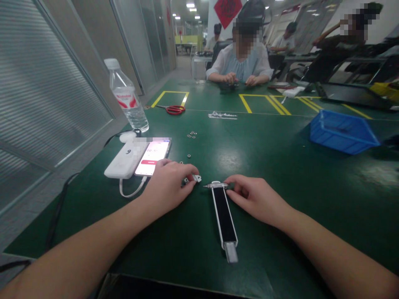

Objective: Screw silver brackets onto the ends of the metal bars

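Observation:
My left hand [171,182] pinches a small silver metal block [197,178] between thumb and fingers, just above the green table. My right hand [257,195] is closed at the right end of a thin metal rod [215,185], whose pointed end faces left. That rod lies across the top of a long white-edged black bar [225,216], which rests on the table with a grey tab at its near end. A small gap separates the block from the rod's tip. Beyond my left hand lie a small nut [188,156] and several tiny metal parts [191,134].
Left of my hands are a white power bank [124,160], a cabled phone [153,155] and a water bottle [127,97]. Red-handled scissors [175,109] and slim white pieces [222,115] lie farther back. A blue bin [341,131] stands right. Across the table sits a person [241,62].

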Demonstrator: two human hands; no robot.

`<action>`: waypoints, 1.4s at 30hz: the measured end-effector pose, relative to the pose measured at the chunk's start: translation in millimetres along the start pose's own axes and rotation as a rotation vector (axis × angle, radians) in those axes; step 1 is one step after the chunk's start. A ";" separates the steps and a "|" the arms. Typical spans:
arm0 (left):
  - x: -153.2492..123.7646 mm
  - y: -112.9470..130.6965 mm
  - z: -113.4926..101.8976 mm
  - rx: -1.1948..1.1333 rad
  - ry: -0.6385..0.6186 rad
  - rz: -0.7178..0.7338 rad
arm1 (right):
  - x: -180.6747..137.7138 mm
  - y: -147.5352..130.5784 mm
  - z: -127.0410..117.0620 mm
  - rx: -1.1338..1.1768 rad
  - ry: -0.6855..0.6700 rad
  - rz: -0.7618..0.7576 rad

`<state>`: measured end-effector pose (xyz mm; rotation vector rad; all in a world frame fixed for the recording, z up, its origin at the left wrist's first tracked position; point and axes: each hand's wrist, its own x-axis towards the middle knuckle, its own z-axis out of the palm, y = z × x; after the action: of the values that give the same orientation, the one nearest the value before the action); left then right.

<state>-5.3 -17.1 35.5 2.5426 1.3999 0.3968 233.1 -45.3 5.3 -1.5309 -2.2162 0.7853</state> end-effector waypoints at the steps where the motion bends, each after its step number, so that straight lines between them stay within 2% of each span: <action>1: -0.1 0.9 1.7 -0.017 0.004 0.007 | -0.1 -0.3 -0.2 -0.001 0.000 -0.003; 8: -0.5 0.8 12.6 -0.030 -0.015 0.081 | -0.8 -0.4 -0.6 0.004 0.026 -0.015; 19: -2.5 -1.1 6.0 -0.024 -0.114 0.170 | -1.0 -0.5 -0.6 -0.018 0.027 -0.030; 25: 0.3 -1.7 6.9 -0.012 -0.167 0.173 | -0.9 0.1 -0.3 -0.015 0.018 -0.014; 42: 1.8 -0.2 7.8 -0.091 -0.150 0.194 | -1.1 -0.2 -0.5 -0.016 0.045 -0.038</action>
<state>-1.9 -15.9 28.3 2.5814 1.0634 0.2870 233.7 -46.3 5.9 -1.4936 -2.2175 0.7169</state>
